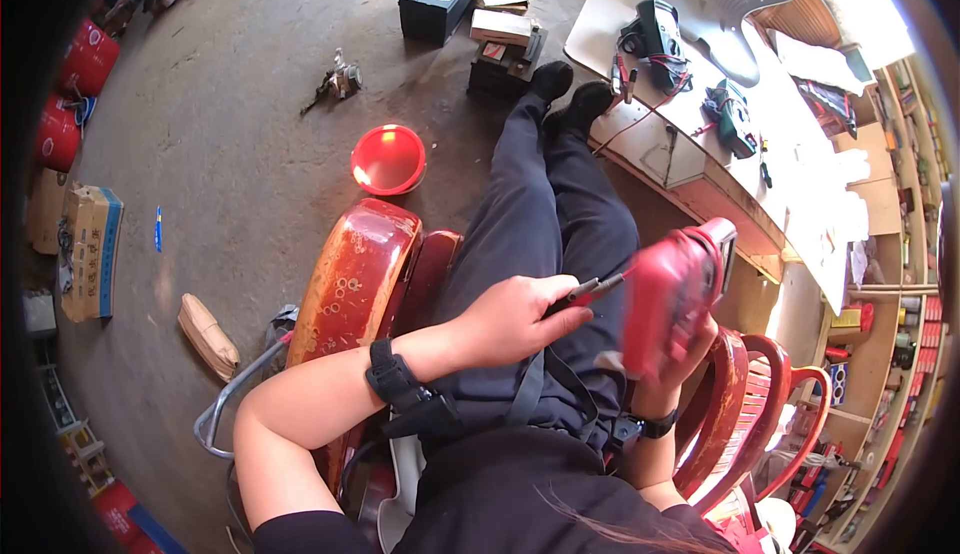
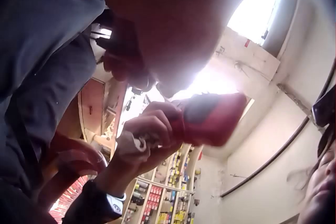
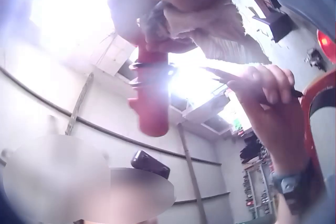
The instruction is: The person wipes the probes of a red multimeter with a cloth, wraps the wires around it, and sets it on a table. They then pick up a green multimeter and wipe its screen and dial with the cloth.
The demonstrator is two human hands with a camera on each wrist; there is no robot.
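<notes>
In the head view my left hand (image 1: 515, 319) pinches dark, pen-like test probes (image 1: 580, 296) between thumb and fingers, their tips pointing toward the other hand. My right hand (image 1: 692, 356) grips a red multimeter (image 1: 665, 304), blurred in the head view, with its lead (image 1: 712, 249) wound about the body. The right wrist view gives the meter (image 3: 153, 111) edge-on, dark lead loops around it. A pale cloth (image 3: 226, 35) is bunched in the same right hand, also showing as a crumpled light cloth (image 2: 134, 144) in the left wrist view. Both hands are over the lap.
A white table (image 1: 640, 144) ahead to the right bears a dark meter (image 1: 660, 39) and a green-black meter (image 1: 733, 122). On the floor stand a red bucket (image 1: 388, 161) and a black battery (image 1: 437, 4). Red wooden chair arms (image 1: 350, 284) flank the lap; shelves (image 1: 880, 374) line the right.
</notes>
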